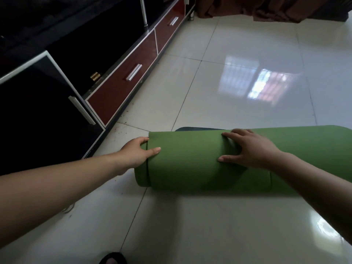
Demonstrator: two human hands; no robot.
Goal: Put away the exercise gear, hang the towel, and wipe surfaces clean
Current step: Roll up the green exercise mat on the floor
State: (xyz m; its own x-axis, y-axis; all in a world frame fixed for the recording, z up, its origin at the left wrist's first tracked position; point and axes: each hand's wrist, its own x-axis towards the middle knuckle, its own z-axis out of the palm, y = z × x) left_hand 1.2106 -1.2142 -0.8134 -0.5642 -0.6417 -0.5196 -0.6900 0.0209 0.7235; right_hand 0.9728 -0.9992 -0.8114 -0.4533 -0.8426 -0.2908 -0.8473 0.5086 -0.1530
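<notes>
On the tiled floor point(238, 54), head view, sole view supplied. Item one: mat point(186, 164), green, matte, foam-like, rolled into a thick cylinder lying crosswise on the floor just ahead of the person; its right part runs out of frame, its outer layer overlaps the inner coil at the left end, and a dark strip shows behind its top edge. Left hand point(135, 153): at the roll's left end, thumb laid flat on the outer layer, fingers curled round that layer's edge, gripping it. Right hand point(249, 149): spread wide on top of the roll, fingers straight and splayed, pressing on the green surface near its middle, holding nothing. Floor: large square tiles, white, glossy, thin grey joints, a window's reflection in the far tiles, dark specks along the cabinet foot. Cabinet point(122, 82): low, long, along the left; drawer fronts red-brown, smooth, framed in pale trim, each with a brushed-metal bar handle point(134, 72); nearer, a black gloss door point(38, 111) with white edging and its own bar handle. Pole point(143, 10): slim, chromed, upright on the cabinet top. Curtain point(266, 6): brown cloth, folded, reaching the floor at the far wall. Slipper point(113, 259): dark, toe only, bottom edge.
</notes>
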